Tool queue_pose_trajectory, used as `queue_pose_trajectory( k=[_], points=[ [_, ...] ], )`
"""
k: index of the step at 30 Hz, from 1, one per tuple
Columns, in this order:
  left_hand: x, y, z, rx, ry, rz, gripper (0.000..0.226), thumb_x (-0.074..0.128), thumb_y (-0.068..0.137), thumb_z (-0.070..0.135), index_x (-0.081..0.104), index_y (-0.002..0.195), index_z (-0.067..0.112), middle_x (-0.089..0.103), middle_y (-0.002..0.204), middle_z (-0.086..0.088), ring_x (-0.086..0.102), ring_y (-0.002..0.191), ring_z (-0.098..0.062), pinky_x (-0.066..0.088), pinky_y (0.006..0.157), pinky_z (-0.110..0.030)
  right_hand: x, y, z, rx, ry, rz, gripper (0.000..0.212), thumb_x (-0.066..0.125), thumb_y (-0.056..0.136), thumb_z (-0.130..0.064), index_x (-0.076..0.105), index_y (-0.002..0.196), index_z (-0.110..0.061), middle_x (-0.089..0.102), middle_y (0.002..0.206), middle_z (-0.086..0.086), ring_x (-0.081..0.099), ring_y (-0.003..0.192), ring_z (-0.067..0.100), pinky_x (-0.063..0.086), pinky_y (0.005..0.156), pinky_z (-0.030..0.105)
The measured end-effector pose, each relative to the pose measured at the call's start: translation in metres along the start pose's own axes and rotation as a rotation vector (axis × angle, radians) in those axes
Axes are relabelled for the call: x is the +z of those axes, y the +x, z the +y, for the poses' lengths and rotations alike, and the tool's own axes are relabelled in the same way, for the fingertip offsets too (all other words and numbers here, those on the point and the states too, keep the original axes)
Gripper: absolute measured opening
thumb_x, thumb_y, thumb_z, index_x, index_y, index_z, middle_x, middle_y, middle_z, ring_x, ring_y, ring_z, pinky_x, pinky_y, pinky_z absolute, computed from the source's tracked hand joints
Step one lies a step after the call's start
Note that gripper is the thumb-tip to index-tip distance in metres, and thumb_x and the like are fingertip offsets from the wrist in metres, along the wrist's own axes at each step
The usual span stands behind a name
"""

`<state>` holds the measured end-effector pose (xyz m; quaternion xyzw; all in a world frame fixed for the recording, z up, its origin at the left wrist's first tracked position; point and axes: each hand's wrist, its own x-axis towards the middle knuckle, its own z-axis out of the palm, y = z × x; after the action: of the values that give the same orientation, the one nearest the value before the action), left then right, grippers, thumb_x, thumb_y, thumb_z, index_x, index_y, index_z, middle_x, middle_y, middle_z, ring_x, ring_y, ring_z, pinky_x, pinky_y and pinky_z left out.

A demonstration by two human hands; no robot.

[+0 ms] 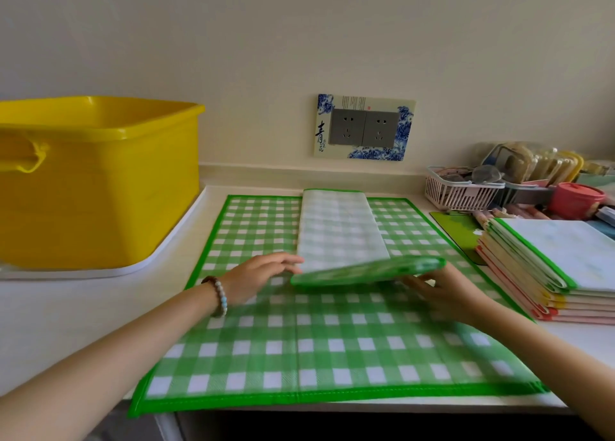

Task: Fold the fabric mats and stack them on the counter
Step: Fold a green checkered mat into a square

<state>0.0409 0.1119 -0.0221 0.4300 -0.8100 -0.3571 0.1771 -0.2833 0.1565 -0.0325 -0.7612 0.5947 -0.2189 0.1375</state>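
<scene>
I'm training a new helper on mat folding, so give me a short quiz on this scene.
1. True or false: the yellow tub stands on the person's left.
2. What lies under the half-folded mat? A a wooden board; B a spread green checked mat; C a towel.
3. Which hand wears the bead bracelet?
Key: 1 true; 2 B; 3 the left hand.

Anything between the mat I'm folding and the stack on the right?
Nothing visible does. Between the half-folded mat and the stack lies only the flat checked mat beneath it. A dark green board lies flat by the stack's far corner, low and aside.
</scene>
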Motion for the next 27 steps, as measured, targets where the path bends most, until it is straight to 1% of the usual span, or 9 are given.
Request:
queue_pose_trajectory(
  k=[3, 6, 8, 11, 16, 20, 22, 24, 27],
  points=[
    [0.002, 0.012, 0.0, -0.032, 0.03, 0.076, 0.023, 0.052, 0.094, 0.022, 0.053, 0.116, 0.026, 0.061, 0.109, 0.011, 0.055, 0.092, 0.001, 0.043, 0.079, -0.01, 0.001, 0.008, -0.007, 0.044, 0.098, 0.082, 0.023, 0.054, 0.093, -0.017, 0.06, 0.08, -0.035, 0.064, 0.078, -0.015, 0.06, 0.065, -0.005, 0.046, 0.059, 0.01],
    [0.007, 0.023, 0.0, -0.029, 0.071, 0.167, 0.023, 0.069, 0.082, 0.03, 0.057, 0.101, 0.034, 0.063, 0.097, 0.013, 0.057, 0.082, 0.001, 0.046, 0.071, -0.012, -0.001, 0.012, -0.012, 0.086, 0.213, 0.12, 0.017, 0.054, 0.093, -0.025, 0.066, 0.081, -0.025, 0.069, 0.077, -0.007, 0.061, 0.059, 0.008, 0.048, 0.053, 0.018],
    [0.011, 0.03, 0.0, -0.05, 0.075, 0.236, 0.03, 0.07, 0.08, 0.035, 0.057, 0.106, 0.029, 0.063, 0.091, 0.008, 0.056, 0.075, -0.003, 0.041, 0.058, -0.009, -0.001, 0.016, -0.012, 0.146, 0.248, 0.126, 0.021, 0.054, 0.092, -0.03, 0.068, 0.087, -0.016, 0.07, 0.079, -0.003, 0.059, 0.056, 0.01, 0.049, 0.05, 0.021],
    [0.015, 0.039, -0.002, -0.101, 0.069, 0.319, 0.056, 0.071, 0.079, 0.039, 0.05, 0.125, 0.015, 0.064, 0.094, 0.002, 0.057, 0.079, -0.008, 0.041, 0.06, -0.011, 0.0, 0.023, -0.014, 0.207, 0.289, 0.153, 0.024, 0.055, 0.091, -0.033, 0.068, 0.087, -0.012, 0.071, 0.076, -0.001, 0.057, 0.052, 0.01, 0.049, 0.048, 0.021],
    [0.021, 0.052, -0.006, -0.156, 0.027, 0.376, 0.061, 0.071, 0.078, 0.039, 0.046, 0.13, 0.016, 0.065, 0.08, 0.001, 0.059, 0.07, -0.011, 0.046, 0.059, -0.021, 0.003, 0.034, -0.012, 0.368, 0.309, 0.19, 0.016, 0.06, 0.088, -0.036, 0.066, 0.08, -0.023, 0.07, 0.073, -0.002, 0.056, 0.05, 0.011, 0.047, 0.047, 0.02],
    [0.022, 0.055, -0.004, -0.2, 0.128, 0.374, 0.067, 0.069, 0.08, 0.041, 0.038, 0.135, 0.019, 0.058, 0.076, 0.006, 0.055, 0.068, -0.009, 0.043, 0.059, -0.021, 0.002, 0.047, -0.012, 0.485, 0.247, 0.135, 0.021, 0.064, 0.085, -0.039, 0.067, 0.079, -0.019, 0.067, 0.069, -0.001, 0.051, 0.046, 0.011, 0.043, 0.045, 0.019],
    [0.022, 0.053, 0.0, -0.163, 0.294, 0.379, 0.062, 0.064, 0.084, 0.042, 0.038, 0.135, 0.021, 0.053, 0.088, 0.007, 0.053, 0.077, -0.008, 0.042, 0.064, -0.02, 0.002, 0.052, -0.012, 0.523, 0.221, 0.124, 0.023, 0.066, 0.084, -0.04, 0.068, 0.079, -0.018, 0.066, 0.068, 0.001, 0.049, 0.045, 0.012, 0.042, 0.044, 0.019],
    [0.023, 0.048, 0.004, -0.024, 0.43, 0.386, 0.049, 0.058, 0.089, 0.038, 0.043, 0.134, 0.025, 0.051, 0.111, 0.005, 0.051, 0.102, -0.011, 0.046, 0.084, -0.025, 0.003, 0.055, -0.012, 0.541, 0.209, 0.118, 0.024, 0.067, 0.083, -0.039, 0.069, 0.079, -0.016, 0.064, 0.066, 0.001, 0.048, 0.044, 0.011, 0.04, 0.044, 0.019],
    [0.028, 0.04, 0.013, 0.187, 0.494, 0.193, 0.038, 0.041, 0.097, 0.039, 0.047, 0.134, 0.032, 0.043, 0.14, 0.009, 0.036, 0.129, -0.009, 0.027, 0.113, -0.03, 0.004, 0.057, -0.012, 0.556, 0.221, 0.12, 0.025, 0.069, 0.082, -0.038, 0.07, 0.081, -0.014, 0.063, 0.066, 0.002, 0.049, 0.045, 0.012, 0.043, 0.045, 0.02]
  ],
)
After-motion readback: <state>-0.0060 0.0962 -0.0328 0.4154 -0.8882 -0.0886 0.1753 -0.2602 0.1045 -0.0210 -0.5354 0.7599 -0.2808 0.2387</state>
